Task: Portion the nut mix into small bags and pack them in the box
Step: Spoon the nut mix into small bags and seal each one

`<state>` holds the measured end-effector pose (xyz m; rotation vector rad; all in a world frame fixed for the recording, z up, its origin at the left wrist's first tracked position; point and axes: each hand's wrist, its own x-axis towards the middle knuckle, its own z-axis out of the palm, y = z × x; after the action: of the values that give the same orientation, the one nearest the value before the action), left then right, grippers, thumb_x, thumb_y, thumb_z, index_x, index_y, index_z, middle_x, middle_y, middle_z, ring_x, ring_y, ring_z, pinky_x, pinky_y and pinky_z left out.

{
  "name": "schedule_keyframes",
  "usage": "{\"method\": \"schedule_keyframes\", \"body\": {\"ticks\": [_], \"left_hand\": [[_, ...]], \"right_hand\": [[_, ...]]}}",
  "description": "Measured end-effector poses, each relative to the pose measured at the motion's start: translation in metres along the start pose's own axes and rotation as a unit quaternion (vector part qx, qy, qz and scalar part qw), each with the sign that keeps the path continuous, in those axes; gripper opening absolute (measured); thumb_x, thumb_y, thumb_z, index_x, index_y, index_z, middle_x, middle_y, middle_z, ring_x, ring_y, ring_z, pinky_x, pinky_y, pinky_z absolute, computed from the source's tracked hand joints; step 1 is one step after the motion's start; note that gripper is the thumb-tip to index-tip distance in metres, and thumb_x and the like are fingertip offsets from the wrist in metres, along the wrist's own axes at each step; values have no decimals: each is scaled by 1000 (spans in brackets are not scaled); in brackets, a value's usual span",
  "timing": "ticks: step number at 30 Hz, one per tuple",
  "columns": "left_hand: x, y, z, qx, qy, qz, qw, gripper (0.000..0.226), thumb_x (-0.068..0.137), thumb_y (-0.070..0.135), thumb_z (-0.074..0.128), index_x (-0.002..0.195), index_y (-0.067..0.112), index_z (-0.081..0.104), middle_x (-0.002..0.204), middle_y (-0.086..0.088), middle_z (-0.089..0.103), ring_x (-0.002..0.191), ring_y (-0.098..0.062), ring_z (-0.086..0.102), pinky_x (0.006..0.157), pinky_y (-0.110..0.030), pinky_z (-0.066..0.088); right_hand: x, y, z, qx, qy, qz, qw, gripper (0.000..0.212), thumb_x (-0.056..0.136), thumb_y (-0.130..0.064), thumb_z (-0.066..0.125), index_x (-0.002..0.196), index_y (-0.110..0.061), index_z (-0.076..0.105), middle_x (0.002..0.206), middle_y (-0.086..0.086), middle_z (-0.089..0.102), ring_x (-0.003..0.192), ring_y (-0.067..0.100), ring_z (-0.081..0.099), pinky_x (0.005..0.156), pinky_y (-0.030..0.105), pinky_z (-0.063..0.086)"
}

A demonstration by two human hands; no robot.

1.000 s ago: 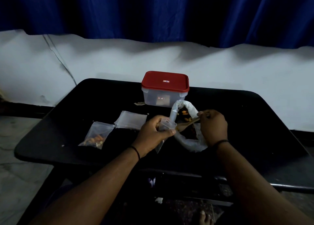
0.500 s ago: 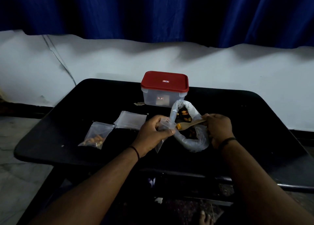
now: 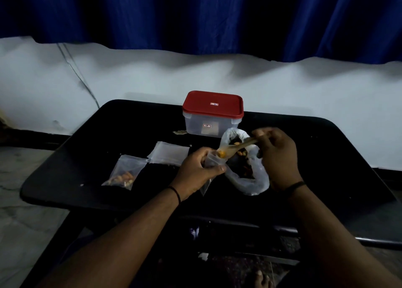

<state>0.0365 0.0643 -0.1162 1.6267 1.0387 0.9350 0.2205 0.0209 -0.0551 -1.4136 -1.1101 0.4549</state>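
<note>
A dim room with a black table before a white wall and a blue curtain.

The light was low and cold, so many parts stayed in shadow. A dark blue curtain (image 3: 195, 16) hung in folds across the top, and its lower edge fell over a white wall (image 3: 304, 87). A thin dark cable (image 3: 76, 70) ran down the wall on the left side. The black table (image 3: 108, 131) with rounded corners stood near the wall. On the left, the floor (image 3: 28, 211) was grey and looked like stone, with faint marks.
</note>
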Motion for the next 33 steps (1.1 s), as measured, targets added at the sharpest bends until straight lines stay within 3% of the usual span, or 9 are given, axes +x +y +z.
{"method": "schedule_keyframes", "body": {"ticks": [3, 6, 10, 13, 15, 19, 23, 27, 33], "left_hand": [[0, 1, 0, 3, -1, 0, 1000, 34, 84, 22, 77, 115, 21, 64, 104, 14, 70, 95, 8, 64, 76, -10, 50], [0, 0, -1, 6, 0, -4, 1000, 34, 83, 24, 78, 114, 23, 65, 105, 12, 71, 98, 2, 65, 81, -16, 53], [0, -1, 0, 1, 1, -11, 1000, 34, 83, 18, 77, 114, 17, 64, 103, 11, 70, 94, 3, 65, 80, -16, 53], [-1, 0, -1, -4, -2, -19, 1000, 34, 82, 21, 78, 112, 18, 62, 105, 12, 70, 95, 2, 66, 81, -16, 53], [-1, 1, -1, -6, -1, -23, 1000, 34, 82, 22, 78, 111, 17, 61, 105, 12, 69, 96, -1, 66, 83, -20, 54], [-2, 1, -1, -23, -2, -27, 999, 33, 82, 20, 78, 111, 17, 62, 102, 12, 70, 94, 0, 67, 83, -20, 55], [-2, 0, -1, -46, -4, -38, 998, 30, 84, 19, 77, 110, 20, 62, 104, 5, 71, 97, -5, 68, 88, -27, 56], [-4, 1, 1, -66, -9, -41, 997, 28, 85, 16, 75, 106, 27, 61, 106, 5, 71, 99, -5, 67, 87, -23, 54], [-4, 2, 1, -68, -11, -44, 997, 27, 86, 16, 75, 107, 26, 62, 106, 2, 71, 100, -10, 68, 89, -27, 56]], "right_hand": [[-10, -11, 6, -84, -101, -186, 974, 8, 95, -13, 62, 94, -13, 69, 89, -8, 71, 80, -1, 67, 74, 12, 48], [-12, -12, 8, -75, -114, -225, 965, 9, 96, -13, 61, 97, -13, 70, 92, -10, 71, 86, 1, 68, 77, 14, 50], [-7, 0, 1, -44, -22, -175, 983, 9, 98, -18, 59, 100, -16, 67, 91, -7, 72, 85, 5, 68, 75, 18, 51], [0, 14, -7, -82, 55, -98, 990, 9, 98, -22, 59, 98, -19, 67, 84, -14, 70, 76, 1, 65, 70, 18, 49], [4, 26, -9, -110, 79, -45, 990, 10, 97, -23, 60, 95, -19, 68, 80, -15, 69, 72, 0, 64, 69, 24, 52], [8, 41, -3, -107, 81, 5, 991, 10, 96, -25, 60, 91, -21, 69, 82, -8, 71, 75, 15, 68, 74, 40, 57], [5, 38, 9, -160, 37, -10, 986, 10, 97, -25, 59, 93, -20, 66, 77, -10, 64, 71, 10, 63, 60, 14, 42], [11, 40, 7, -180, 14, 37, 983, 12, 98, -23, 57, 92, -17, 65, 72, -12, 60, 64, -2, 54, 52, 5, 36], [18, 48, 1, -136, 15, 115, 984, 16, 95, -21, 60, 88, -12, 70, 82, 3, 68, 80, 18, 62, 72, 28, 45]]}}
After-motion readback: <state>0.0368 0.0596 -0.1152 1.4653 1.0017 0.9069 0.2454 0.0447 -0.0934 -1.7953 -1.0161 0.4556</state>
